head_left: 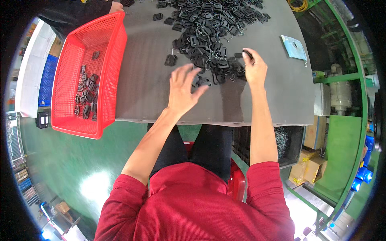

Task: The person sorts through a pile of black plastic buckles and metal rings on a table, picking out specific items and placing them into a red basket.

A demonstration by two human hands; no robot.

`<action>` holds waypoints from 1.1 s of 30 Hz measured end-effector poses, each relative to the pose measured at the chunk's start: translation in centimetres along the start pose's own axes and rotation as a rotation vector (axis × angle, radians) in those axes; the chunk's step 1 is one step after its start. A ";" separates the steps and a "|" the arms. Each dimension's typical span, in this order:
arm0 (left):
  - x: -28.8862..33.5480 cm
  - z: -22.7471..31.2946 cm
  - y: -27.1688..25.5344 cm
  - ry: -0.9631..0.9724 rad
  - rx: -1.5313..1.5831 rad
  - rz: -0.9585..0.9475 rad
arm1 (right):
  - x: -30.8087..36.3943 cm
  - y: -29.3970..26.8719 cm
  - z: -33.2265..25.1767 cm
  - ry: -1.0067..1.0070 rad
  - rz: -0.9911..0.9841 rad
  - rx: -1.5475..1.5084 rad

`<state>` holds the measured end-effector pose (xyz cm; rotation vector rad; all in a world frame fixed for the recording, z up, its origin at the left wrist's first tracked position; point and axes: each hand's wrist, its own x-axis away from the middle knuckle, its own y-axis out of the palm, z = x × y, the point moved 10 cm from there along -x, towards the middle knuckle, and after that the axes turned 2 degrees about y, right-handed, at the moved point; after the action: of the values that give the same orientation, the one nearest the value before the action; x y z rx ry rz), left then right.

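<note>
Right grip [254, 69] is pinching a small black clip [247, 54] between thumb and fingertips, at the right edge of the pile [209, 28]. Left grip [183, 86] is hovering spread, fingers splayed and holding nothing, just over loose clips at the pile's near edge. Pile of black clips with wire hooks is lying across the far middle of the dark grey surface [144, 92], reaching from the far edge down to both hands. One stray clip [170, 60] is sitting apart, left of the pile, just beyond the left fingers.

Red basket [108, 60] is sitting on the surface's left edge, overhanging it, with a small batch of black clips [86, 94] lying in its bottom. Blue face mask [295, 47] is lying on the surface to the right, well apart from the pile. Another person's hand [116, 7] is showing at the far left corner, beyond the basket. Cardboard boxes [311, 160] are standing on the green floor at right, beside a green frame [341, 76]. Dark crate [287, 142] is sitting under the surface's near right edge.
</note>
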<state>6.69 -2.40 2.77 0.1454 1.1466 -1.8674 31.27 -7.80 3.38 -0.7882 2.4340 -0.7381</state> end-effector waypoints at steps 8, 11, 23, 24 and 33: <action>-1.2 -2.8 -0.4 0.044 -0.003 0.041 | -0.4 -0.1 0.9 0.135 -0.087 -0.295; -1.9 -6.4 -1.1 -0.252 0.127 0.010 | 1.0 2.2 0.1 -0.077 -0.092 0.099; -0.3 -10.2 2.0 -0.822 1.331 -0.049 | -0.1 4.7 -1.5 0.120 -0.385 -0.068; -0.8 -10.0 2.0 -0.822 1.354 -0.056 | -0.5 3.2 -1.0 0.283 -0.397 -0.254; -2.6 -6.9 4.2 -0.653 0.571 -0.328 | -7.6 4.6 4.2 0.114 -0.428 0.305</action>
<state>8.99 3.86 -2.49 -0.3354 0.1836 -2.2474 37.41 -1.17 -0.51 -1.1794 2.1881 -1.3104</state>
